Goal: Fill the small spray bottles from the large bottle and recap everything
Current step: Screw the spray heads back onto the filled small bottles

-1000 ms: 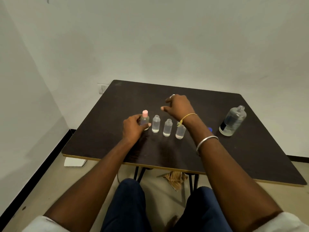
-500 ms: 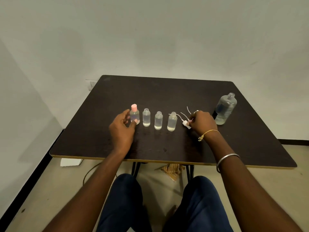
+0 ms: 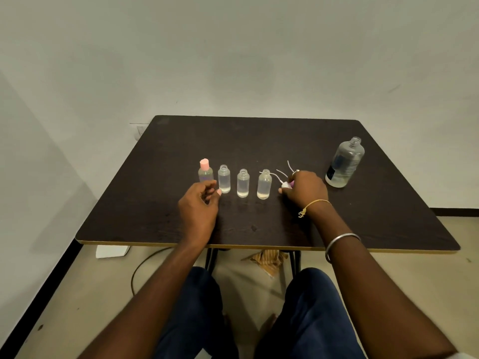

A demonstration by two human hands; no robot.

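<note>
left hand (image 3: 201, 203) drawing back from pink-capped bottle (image 3: 205, 171), fingers loosely curled, gripping nothing | right hand (image 3: 303, 186) pinching spray cap (image 3: 286, 184) on bench (image 3: 388, 216) | large bottle (image 3: 346, 163) standing uncapped

I sit at a dark wooden table (image 3: 259, 141) with a pale edge, set against a plain grey wall (image 3: 233, 53). Beneath it, a striped cloth (image 3: 267, 259) lies on the beige floor (image 3: 77, 294); a white block (image 3: 112, 251) and a dark cable (image 3: 141, 268) lie to the left.
</note>
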